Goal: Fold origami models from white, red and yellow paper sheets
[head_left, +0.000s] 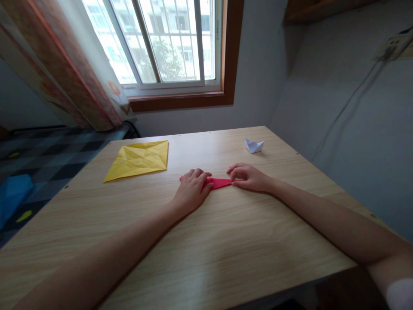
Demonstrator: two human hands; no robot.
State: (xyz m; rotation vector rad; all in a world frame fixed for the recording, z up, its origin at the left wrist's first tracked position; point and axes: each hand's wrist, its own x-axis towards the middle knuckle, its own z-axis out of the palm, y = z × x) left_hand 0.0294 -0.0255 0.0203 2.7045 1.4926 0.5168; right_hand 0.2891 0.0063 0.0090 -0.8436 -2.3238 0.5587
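A narrow piece of folded red paper (220, 184) lies on the wooden table in front of me. My left hand (193, 189) rests over its left part and holds it down against the table, fingers bent and thumb along the near edge. Only a small red tip shows past those fingers on the left. At the pointed right end, my right hand (248, 177) has thumb and forefinger closed on the tip, with the other fingers curled above. My palms hide part of the paper.
A creased yellow paper sheet (142, 160) lies at the back left of the table (193, 258). A small white paper boat (254, 146) stands at the back right. Beyond are a window (167, 43), a curtain (64, 56) and, left, a blue item (14, 193) on checked cloth.
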